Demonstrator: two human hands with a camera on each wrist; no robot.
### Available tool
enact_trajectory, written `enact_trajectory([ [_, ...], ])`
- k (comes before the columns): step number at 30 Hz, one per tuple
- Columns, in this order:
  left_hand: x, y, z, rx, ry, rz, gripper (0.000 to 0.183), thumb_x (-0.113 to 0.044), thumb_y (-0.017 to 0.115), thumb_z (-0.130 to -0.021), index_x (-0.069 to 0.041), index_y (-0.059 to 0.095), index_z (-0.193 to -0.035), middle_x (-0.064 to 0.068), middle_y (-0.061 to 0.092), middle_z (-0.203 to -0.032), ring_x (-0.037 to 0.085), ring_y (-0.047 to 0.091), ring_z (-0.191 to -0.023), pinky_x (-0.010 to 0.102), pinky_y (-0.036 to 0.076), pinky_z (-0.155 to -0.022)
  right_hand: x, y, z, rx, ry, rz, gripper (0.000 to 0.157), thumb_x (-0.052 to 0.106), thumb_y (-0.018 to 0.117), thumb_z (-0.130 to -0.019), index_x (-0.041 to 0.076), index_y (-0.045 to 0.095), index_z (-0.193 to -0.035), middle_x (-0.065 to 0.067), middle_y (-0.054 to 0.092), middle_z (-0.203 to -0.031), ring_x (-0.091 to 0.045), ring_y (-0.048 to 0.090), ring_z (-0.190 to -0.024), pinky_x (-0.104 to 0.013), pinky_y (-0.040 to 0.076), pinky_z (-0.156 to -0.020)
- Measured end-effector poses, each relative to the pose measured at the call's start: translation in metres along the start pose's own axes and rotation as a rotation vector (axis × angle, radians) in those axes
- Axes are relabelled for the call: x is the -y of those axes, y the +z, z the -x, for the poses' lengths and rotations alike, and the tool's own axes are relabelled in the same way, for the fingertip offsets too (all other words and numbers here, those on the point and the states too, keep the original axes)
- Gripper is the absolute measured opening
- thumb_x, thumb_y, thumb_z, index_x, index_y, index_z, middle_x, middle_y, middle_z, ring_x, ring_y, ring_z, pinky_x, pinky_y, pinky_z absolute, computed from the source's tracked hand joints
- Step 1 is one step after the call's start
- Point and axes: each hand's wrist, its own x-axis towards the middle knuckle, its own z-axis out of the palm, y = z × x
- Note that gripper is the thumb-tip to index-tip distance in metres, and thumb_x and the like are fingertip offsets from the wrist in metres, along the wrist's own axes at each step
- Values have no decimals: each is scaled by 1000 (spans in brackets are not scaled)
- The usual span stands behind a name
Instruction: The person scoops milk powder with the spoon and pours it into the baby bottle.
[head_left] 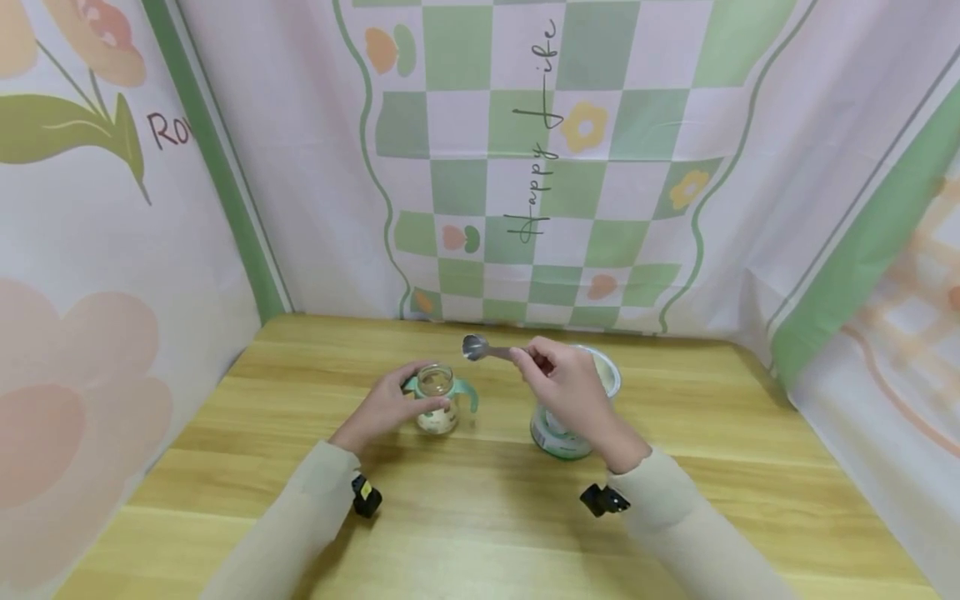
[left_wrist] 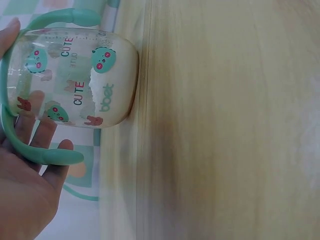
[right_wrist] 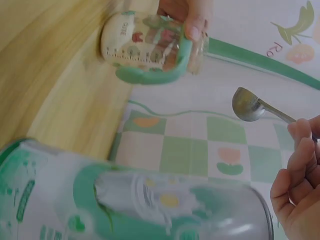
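A clear baby bottle (head_left: pixel 437 419) with two green handles and cute prints stands uncapped on the table, pale powder in its lower part. Around its upper part my left hand (head_left: pixel 387 408) grips it, thumb in front and fingers behind. My right hand (head_left: pixel 572 393) pinches the handle of a metal measuring spoon (head_left: pixel 474 347). The spoon's round bowl points left, raised above the table between bottle and can. Below and behind that hand stands a green and white milk powder can (right_wrist: pixel 150 200), open at the top, partly hidden by the hand in the head view.
The wooden table (head_left: pixel 480 533) reaches back to a green-and-white checked curtain (head_left: pixel 517 183). Printed curtains also hang along the left and right sides. The can stands to the right of the bottle with a stretch of table between them.
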Motion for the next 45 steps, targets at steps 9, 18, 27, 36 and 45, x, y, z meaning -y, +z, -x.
enact_trajectory([
  [9,-1,1,0,-6,-6,-11,74,-47,86,-78,-28,54,-143,-1,61,-130,22,58,-118,52,41,-106,-13,-23,5,-35,85,-7,23,16,64,-101,11,68,-79,2,59,-63,-9,49,-53,-21,39,-46],
  [18,-8,-3,1,30,6,-51,71,-42,84,-81,-25,54,-143,1,63,-128,23,58,-118,52,43,-105,-23,-47,11,-88,92,42,22,12,65,-99,12,67,-77,10,59,-64,-10,50,-54,-20,36,-46],
  [27,-15,-9,-4,95,57,-138,70,-45,83,-82,-21,53,-141,3,62,-127,22,58,-116,49,46,-102,-25,-66,19,-95,98,90,22,10,64,-99,10,66,-78,7,58,-65,-10,52,-57,-20,38,-48],
  [36,-22,-11,-7,120,95,-187,84,-45,83,-82,-15,43,-150,5,54,-140,25,48,-129,50,40,-108,-30,-79,29,-116,103,131,20,8,66,-97,11,67,-78,5,61,-67,-9,51,-59,-18,36,-47],
  [45,-45,-4,-9,77,230,-217,73,-42,81,-85,-16,49,-145,3,51,-146,22,44,-135,47,36,-112,-36,-94,36,-115,84,173,19,6,67,-96,15,67,-79,7,58,-67,-10,47,-55,-18,34,-46],
])
